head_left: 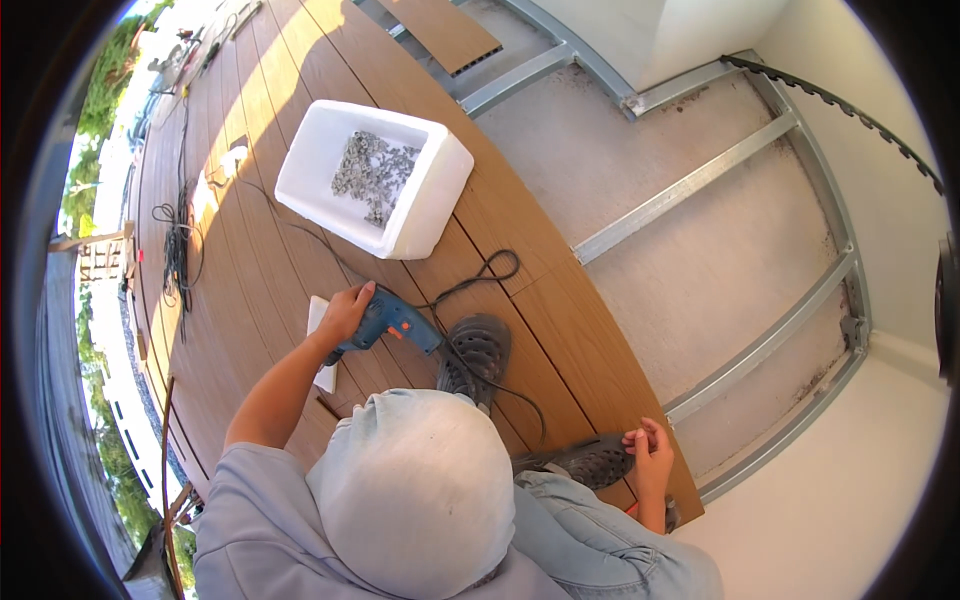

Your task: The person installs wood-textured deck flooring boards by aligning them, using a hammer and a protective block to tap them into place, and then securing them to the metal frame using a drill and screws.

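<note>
My left hand (346, 312) is wrapped round the body of a blue corded power drill (385, 322) with orange parts. The drill lies across the deck, close to my shoe (474, 352). A white flat piece (321, 345) sits partly beneath that hand. Toward the deck's right edge, my right hand (652, 458) has its fingers bent and tips drawn together beside my other shoe (595, 462); whatever is between them is too small to make out. Ahead stands a white foam box (425, 215) with many small grey metal pieces (372, 172) inside.
Brown deck boards (560, 330) run under me. To the right, metal joists (690, 185) cross a bare concrete floor (690, 290) beside a white wall. The drill's black cord (500, 262) loops over the boards. Coiled cables (178, 240) lie left; a loose board (440, 35) is at the far end.
</note>
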A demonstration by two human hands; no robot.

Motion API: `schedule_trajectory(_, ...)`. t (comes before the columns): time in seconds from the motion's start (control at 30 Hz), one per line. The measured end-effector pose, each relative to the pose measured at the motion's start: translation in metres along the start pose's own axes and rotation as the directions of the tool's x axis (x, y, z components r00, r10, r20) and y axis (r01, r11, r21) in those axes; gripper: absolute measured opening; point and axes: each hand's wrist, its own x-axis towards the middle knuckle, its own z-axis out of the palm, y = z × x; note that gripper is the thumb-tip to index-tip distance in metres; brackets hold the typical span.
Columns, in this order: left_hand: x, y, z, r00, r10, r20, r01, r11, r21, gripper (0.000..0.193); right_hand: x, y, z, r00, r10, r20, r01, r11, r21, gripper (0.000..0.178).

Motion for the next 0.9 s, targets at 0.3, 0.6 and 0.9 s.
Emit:
schedule_trajectory(0.3, 0.016, -0.011, 0.019, 0.991, 0.114, -0.064, -0.119, 0.989, -0.089, 0.056, -0.008, 0.005, 0.009, 0.998, 0.036, -0.043, -0.037, 0.999, -0.018, 0.026)
schedule_trajectory(0.6, -0.010, 0.014, -0.037, 0.689, 0.327, -0.647, -0.334, 0.935, 0.117, 0.027, -0.008, 0.003, 0.020, 0.994, 0.056, -0.095, -0.061, 0.997, -0.048, 0.025)
schedule_trajectory(0.9, 0.166, 0.106, -0.101, 0.848, 0.529, -0.038, -0.496, 0.817, 0.296, 0.018, 0.007, 0.021, 0.027, 0.997, -0.025, -0.067, 0.020, 0.997, -0.075, 0.025)
